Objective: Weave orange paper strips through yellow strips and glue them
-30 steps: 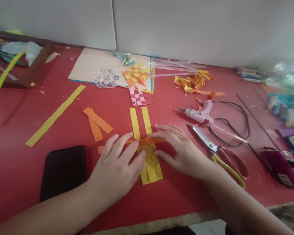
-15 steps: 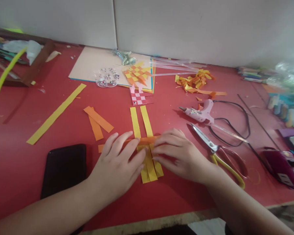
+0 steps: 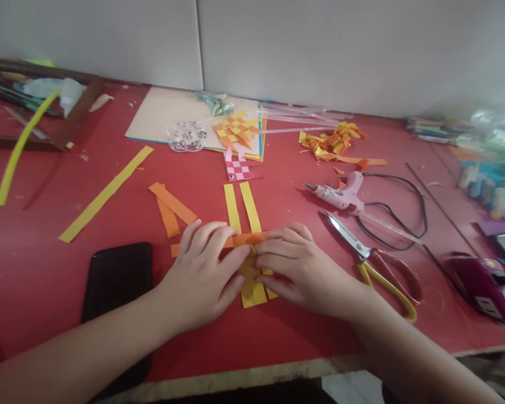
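Several yellow paper strips [image 3: 249, 205] lie upright in the view, with an orange paper strip [image 3: 248, 240] crossing over them between my hands. My left hand [image 3: 210, 269] is curled on the left side of this crossing, its thumb and index finger at the yellow strips. From the right, my right hand [image 3: 298, 264] grips the crossing with bent fingers, close to my left fingertips. Folded-looking lower ends of the yellow strips show below my fingers. How the strips pass over or under each other is partly hidden by my hands.
Around lie a black phone [image 3: 118, 280], scissors [image 3: 372, 261], a pink glue gun [image 3: 340, 193], loose orange strips [image 3: 172, 207], a long yellow strip [image 3: 107, 193], a pink checkered paper fish [image 3: 238, 166], a woven orange-yellow piece [image 3: 234, 132], googly eyes [image 3: 187, 136] and a wooden tray [image 3: 78, 115].
My hands have drawn slightly closer together over the crossing, covering more of the yellow strips. More of the orange strip shows between them. The camera view has shifted a little.
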`<action>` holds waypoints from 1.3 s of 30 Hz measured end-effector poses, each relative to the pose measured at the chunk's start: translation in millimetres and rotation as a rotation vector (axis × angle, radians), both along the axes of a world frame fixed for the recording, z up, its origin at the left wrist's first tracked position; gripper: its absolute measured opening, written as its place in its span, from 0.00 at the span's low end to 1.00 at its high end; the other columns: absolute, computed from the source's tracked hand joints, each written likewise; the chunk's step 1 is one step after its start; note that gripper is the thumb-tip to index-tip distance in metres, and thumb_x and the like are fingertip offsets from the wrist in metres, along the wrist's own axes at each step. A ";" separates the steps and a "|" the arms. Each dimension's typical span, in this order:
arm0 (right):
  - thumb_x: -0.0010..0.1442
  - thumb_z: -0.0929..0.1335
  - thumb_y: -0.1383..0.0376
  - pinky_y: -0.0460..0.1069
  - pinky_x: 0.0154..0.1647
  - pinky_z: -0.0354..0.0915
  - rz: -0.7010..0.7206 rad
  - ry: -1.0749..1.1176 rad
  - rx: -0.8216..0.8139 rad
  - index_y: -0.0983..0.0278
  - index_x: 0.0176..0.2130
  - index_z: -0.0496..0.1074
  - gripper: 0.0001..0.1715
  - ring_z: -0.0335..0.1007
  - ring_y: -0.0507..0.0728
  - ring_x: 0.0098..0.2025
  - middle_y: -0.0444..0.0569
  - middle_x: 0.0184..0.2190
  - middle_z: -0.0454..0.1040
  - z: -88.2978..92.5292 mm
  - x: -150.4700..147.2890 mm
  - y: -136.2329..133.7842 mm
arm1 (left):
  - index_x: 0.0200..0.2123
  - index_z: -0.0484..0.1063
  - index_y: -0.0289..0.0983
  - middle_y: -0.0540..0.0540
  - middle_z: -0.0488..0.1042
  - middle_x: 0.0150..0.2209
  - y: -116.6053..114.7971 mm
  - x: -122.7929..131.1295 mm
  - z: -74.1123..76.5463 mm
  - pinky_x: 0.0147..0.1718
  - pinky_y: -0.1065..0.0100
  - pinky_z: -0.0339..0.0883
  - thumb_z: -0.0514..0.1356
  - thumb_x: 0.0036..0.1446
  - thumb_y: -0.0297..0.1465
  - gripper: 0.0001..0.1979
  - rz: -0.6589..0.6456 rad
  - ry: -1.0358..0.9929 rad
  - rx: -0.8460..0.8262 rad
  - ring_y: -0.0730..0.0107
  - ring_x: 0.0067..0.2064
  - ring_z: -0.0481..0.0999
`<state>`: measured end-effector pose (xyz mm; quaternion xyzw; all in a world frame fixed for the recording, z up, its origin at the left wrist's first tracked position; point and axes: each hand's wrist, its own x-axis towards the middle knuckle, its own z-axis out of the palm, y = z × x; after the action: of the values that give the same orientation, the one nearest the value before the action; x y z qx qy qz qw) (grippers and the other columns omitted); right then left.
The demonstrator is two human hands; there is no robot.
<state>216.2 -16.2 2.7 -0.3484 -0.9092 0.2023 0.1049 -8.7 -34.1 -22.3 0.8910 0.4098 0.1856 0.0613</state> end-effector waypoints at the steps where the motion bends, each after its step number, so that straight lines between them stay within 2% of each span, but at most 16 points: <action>1: 0.63 0.67 0.65 0.57 0.55 0.55 0.002 0.001 0.007 0.62 0.39 0.73 0.05 0.67 0.57 0.47 0.46 0.39 0.76 -0.2 0.3 -0.3 | 0.52 0.72 0.35 0.34 0.67 0.53 -1.2 -0.1 2.6 0.55 0.38 0.54 0.54 0.61 0.34 0.18 0.007 -0.010 0.006 0.44 0.56 0.63; 8: 0.58 0.67 0.71 0.57 0.54 0.56 -0.005 -0.006 0.043 0.62 0.39 0.74 0.09 0.66 0.57 0.45 0.46 0.38 0.75 -0.7 1.4 -2.1 | 0.54 0.70 0.26 0.32 0.71 0.53 -18.7 7.7 25.0 0.52 0.49 0.63 0.53 0.60 0.29 0.20 -0.045 0.042 0.076 0.47 0.53 0.68; 14: 0.60 0.66 0.70 0.57 0.53 0.55 0.005 0.000 0.058 0.62 0.39 0.74 0.07 0.66 0.58 0.45 0.47 0.38 0.76 -0.4 0.4 -2.9 | 0.54 0.70 0.25 0.31 0.71 0.55 -24.4 18.1 14.4 0.53 0.50 0.65 0.53 0.62 0.32 0.21 0.012 0.062 0.096 0.47 0.54 0.70; 19: 0.60 0.67 0.70 0.56 0.51 0.56 0.008 -0.002 0.061 0.62 0.40 0.75 0.08 0.67 0.57 0.45 0.47 0.37 0.76 0.5 -0.1 -3.2 | 0.53 0.69 0.26 0.30 0.72 0.54 -24.6 20.0 7.1 0.51 0.49 0.66 0.53 0.61 0.29 0.20 0.020 0.083 0.073 0.48 0.54 0.71; 30: 0.62 0.67 0.66 0.55 0.47 0.58 -0.025 0.039 0.106 0.64 0.34 0.74 0.06 0.68 0.57 0.43 0.48 0.38 0.76 -4.6 -0.7 -7.6 | 0.51 0.72 0.25 0.32 0.72 0.53 -24.3 18.7 5.3 0.53 0.47 0.66 0.55 0.57 0.29 0.21 0.010 0.070 0.058 0.46 0.53 0.70; 39: 0.65 0.65 0.68 0.54 0.48 0.60 -0.028 0.092 0.058 0.64 0.37 0.74 0.07 0.70 0.55 0.42 0.48 0.39 0.77 -0.6 1.4 -6.6 | 0.53 0.72 0.25 0.33 0.72 0.54 -20.0 18.7 3.3 0.56 0.47 0.62 0.54 0.59 0.31 0.22 0.015 0.045 0.029 0.47 0.54 0.69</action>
<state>217.6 -22.9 2.1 -0.3481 -0.9040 0.1901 0.1595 10.0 -54.1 -19.0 0.8927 0.4149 0.1720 0.0378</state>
